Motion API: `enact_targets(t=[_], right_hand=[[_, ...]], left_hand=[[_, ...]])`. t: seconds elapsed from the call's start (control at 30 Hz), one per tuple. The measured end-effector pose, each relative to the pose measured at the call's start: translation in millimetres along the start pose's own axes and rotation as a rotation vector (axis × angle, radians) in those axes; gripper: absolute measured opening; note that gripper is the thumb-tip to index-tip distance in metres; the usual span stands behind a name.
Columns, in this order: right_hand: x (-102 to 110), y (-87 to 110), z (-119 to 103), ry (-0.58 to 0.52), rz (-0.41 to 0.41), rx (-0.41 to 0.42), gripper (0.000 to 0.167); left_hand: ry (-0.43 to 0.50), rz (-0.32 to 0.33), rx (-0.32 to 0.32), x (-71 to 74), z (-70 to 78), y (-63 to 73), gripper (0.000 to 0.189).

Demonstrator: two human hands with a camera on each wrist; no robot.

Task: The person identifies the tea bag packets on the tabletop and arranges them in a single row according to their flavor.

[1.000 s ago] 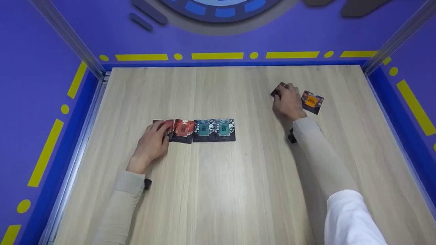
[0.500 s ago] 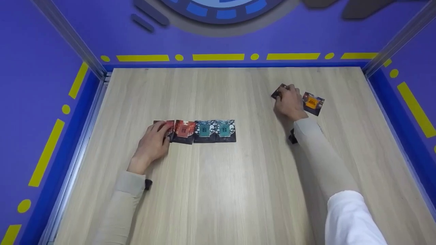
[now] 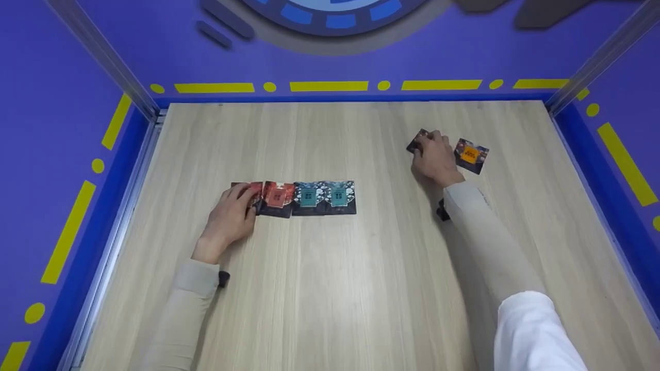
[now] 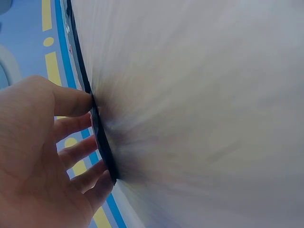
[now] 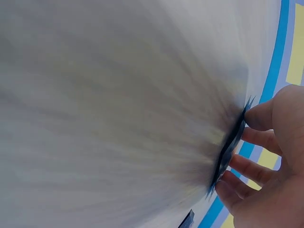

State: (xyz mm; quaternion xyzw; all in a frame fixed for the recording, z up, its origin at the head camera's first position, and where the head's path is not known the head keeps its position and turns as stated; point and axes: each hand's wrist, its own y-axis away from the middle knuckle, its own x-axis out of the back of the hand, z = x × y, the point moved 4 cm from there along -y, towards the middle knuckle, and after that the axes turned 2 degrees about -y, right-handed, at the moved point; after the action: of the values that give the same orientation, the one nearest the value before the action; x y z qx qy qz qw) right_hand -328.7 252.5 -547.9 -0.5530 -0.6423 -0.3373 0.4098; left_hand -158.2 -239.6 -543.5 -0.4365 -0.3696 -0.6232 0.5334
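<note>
In the head view, two red-and-black flat packets and two teal-and-black ones lie side by side in a row. My left hand (image 3: 227, 216) rests its spread fingertips on the leftmost red packet (image 3: 253, 184), covering most of it. Beside it lie the other red packet (image 3: 277, 198) and the teal packets (image 3: 308, 198). Farther back on the right, my right hand (image 3: 434, 159) touches a dark packet (image 3: 418, 137) with thumb and fingertips. In the right wrist view, that packet (image 5: 228, 148) shows edge-on, low over the tabletop, with the fingertips along it.
An orange-and-black packet (image 3: 470, 155) lies just right of my right hand. The wood-grain table (image 3: 330, 288) is bounded by a blue back wall (image 3: 330, 67) with yellow marks and by side walls. A metal rail (image 3: 113, 242) runs along the left edge.
</note>
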Motion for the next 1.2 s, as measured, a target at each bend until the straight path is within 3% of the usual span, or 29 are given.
enact_targets(t=[0.37,0.83,1.2], right_hand=[[-2,14.3,-13,0.002,-0.101,0.046,0.043],[-8,40.4,-30,0.035,-0.067,0.138,0.039],[-10,57.9,-41,0.007,-0.125,0.182,0.037]], left_hand=[[0.003,0.001,0.011,0.1,-0.7,0.9,0.053],[-0.014,-0.003,-0.010,-1.5,3.9,3.0,0.053],[-0.017,-0.012,0.001,-1.2,4.6,1.7,0.053]])
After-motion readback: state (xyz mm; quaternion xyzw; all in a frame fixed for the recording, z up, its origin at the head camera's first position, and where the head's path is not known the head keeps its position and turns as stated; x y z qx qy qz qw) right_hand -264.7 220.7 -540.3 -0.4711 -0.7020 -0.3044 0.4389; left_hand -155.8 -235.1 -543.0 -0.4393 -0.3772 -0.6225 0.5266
